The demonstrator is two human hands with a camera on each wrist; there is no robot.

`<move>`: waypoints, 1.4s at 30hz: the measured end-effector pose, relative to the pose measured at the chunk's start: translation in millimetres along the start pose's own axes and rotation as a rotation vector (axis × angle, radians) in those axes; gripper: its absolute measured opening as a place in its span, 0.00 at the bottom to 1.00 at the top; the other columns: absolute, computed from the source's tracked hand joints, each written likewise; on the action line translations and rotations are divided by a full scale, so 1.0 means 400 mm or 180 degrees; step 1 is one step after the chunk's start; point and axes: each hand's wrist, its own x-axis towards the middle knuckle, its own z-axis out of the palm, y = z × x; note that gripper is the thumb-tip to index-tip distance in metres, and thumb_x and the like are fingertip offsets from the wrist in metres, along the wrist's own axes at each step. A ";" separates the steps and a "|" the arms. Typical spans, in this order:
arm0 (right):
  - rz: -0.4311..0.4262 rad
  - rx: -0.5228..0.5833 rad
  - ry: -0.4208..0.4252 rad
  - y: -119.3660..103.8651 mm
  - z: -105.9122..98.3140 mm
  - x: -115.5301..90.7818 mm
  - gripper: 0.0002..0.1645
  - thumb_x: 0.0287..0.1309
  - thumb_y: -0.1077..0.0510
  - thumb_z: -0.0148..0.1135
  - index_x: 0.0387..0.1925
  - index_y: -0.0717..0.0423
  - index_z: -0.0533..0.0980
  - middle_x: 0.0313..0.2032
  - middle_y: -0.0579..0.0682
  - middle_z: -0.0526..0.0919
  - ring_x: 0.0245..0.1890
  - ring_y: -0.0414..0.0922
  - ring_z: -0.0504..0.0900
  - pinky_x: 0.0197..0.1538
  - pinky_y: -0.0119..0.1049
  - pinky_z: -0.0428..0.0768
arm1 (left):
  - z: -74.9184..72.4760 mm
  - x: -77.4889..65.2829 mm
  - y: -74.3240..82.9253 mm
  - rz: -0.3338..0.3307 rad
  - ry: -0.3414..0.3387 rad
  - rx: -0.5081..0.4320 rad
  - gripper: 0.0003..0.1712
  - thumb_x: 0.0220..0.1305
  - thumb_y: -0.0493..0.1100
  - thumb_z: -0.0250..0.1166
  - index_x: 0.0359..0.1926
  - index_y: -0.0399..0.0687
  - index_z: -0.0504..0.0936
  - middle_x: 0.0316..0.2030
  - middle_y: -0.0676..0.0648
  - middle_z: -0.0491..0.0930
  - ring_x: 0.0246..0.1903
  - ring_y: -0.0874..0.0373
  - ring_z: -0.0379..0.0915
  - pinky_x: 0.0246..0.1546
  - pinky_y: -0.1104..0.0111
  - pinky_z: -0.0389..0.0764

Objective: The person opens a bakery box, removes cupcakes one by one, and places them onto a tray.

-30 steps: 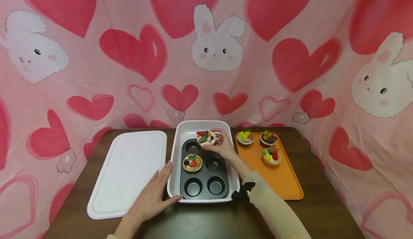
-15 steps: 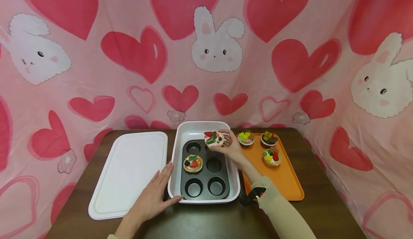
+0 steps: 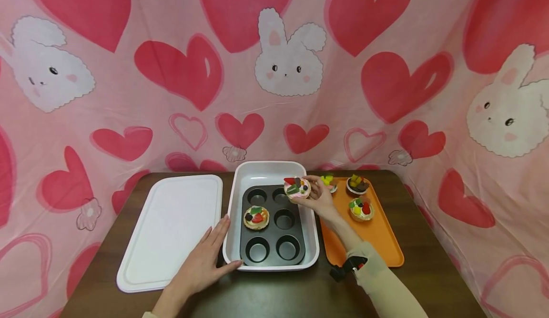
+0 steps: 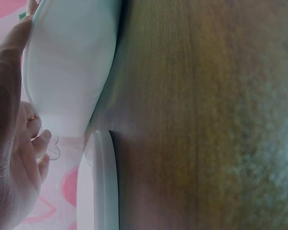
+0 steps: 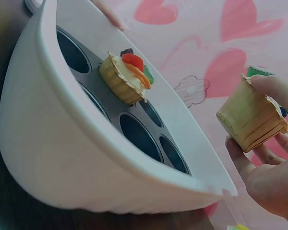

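Observation:
My right hand (image 3: 321, 199) pinches a fruit tart (image 3: 297, 188) by its side, thumb and fingers on its pale ridged case (image 5: 252, 115). It is held above the right rim of a white bin (image 3: 230, 241). Inside the bin lies a dark muffin pan (image 3: 272, 239), and a second fruit tart (image 3: 256, 218) sits in its middle left cup. My left hand (image 3: 201, 261) rests with extended fingers against the bin's left side, thumb at the front corner. In the left wrist view the left hand (image 4: 14, 143) overlaps the bin's outer wall (image 4: 69, 62).
Right of the bin lies an orange tray (image 3: 377, 241) with a chocolate-cased tart (image 3: 357, 184), a strawberry-topped tart (image 3: 361, 209) and a yellow-topped tart (image 3: 328, 180), partly hidden by my right hand. A white lid (image 3: 176, 227) lies to the left. A pink heart-print cloth (image 3: 274, 132) hangs behind the table.
My right hand has carried the fruit tart rightward, from above the pan's back row to the bin's right rim. The left hand has stayed in place.

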 end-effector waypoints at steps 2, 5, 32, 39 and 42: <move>-0.0030 0.0001 0.0004 0.000 -0.011 -0.005 0.44 0.62 0.75 0.73 0.76 0.63 0.64 0.70 0.63 0.78 0.58 0.37 0.84 0.58 0.22 0.86 | 0.000 -0.001 -0.001 0.0004 0.0010 -0.0022 0.65 0.63 0.77 0.71 0.87 0.46 0.59 0.86 0.46 0.62 0.84 0.48 0.64 0.87 0.52 0.61; -0.0027 0.0024 0.0061 0.001 -0.030 -0.013 0.44 0.62 0.75 0.72 0.75 0.64 0.63 0.67 0.59 0.81 0.54 0.34 0.85 0.57 0.23 0.86 | 0.000 -0.001 -0.002 0.0022 0.0023 -0.0058 0.65 0.63 0.77 0.71 0.87 0.45 0.58 0.86 0.45 0.62 0.84 0.47 0.64 0.90 0.71 0.43; 0.0079 -0.0333 0.0563 0.080 -0.182 -0.093 0.43 0.65 0.74 0.71 0.75 0.66 0.62 0.67 0.48 0.75 0.55 0.28 0.77 0.60 0.14 0.79 | -0.002 0.004 -0.005 -0.0090 -0.0125 -0.0054 0.68 0.61 0.78 0.72 0.88 0.47 0.56 0.87 0.45 0.59 0.85 0.46 0.62 0.84 0.41 0.66; 0.0163 -0.0309 0.0603 0.108 -0.196 -0.098 0.43 0.64 0.75 0.72 0.76 0.67 0.61 0.64 0.51 0.77 0.52 0.28 0.80 0.55 0.17 0.83 | -0.005 0.004 -0.004 -0.0115 -0.0149 -0.0053 0.69 0.61 0.78 0.72 0.89 0.48 0.55 0.87 0.45 0.59 0.85 0.47 0.61 0.85 0.42 0.65; 0.0199 -0.0355 0.0649 0.122 -0.200 -0.099 0.42 0.64 0.75 0.71 0.74 0.68 0.62 0.64 0.55 0.77 0.49 0.28 0.80 0.53 0.17 0.83 | -0.005 0.003 -0.002 -0.0099 -0.0136 -0.0019 0.69 0.60 0.77 0.72 0.89 0.48 0.55 0.87 0.45 0.59 0.85 0.48 0.62 0.85 0.42 0.65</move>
